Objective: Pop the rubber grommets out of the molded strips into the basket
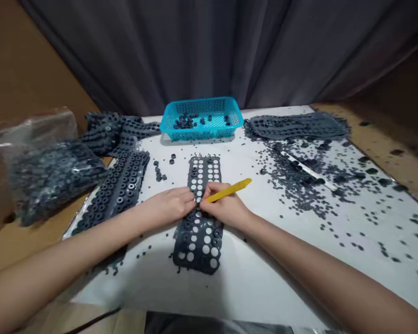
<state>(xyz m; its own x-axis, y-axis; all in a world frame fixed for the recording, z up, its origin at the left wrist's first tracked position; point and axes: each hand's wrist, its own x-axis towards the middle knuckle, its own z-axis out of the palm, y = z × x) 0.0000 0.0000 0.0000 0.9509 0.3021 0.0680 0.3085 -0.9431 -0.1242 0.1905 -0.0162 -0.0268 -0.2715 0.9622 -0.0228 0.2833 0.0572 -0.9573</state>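
- Right hand (226,206): grips yellow tool (231,189) over perforated strip (201,234).
- Strip long axis: counter's (257,287) near-to-far edge direction.
- Left hand (174,204): curled at strip's left side; grip unclear.

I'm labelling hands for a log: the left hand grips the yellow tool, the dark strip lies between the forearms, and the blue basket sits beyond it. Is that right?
One slip: the head view shows the right hand gripping the yellow tool, not the left. The dark strip does lie between the forearms, with the blue basket beyond it.
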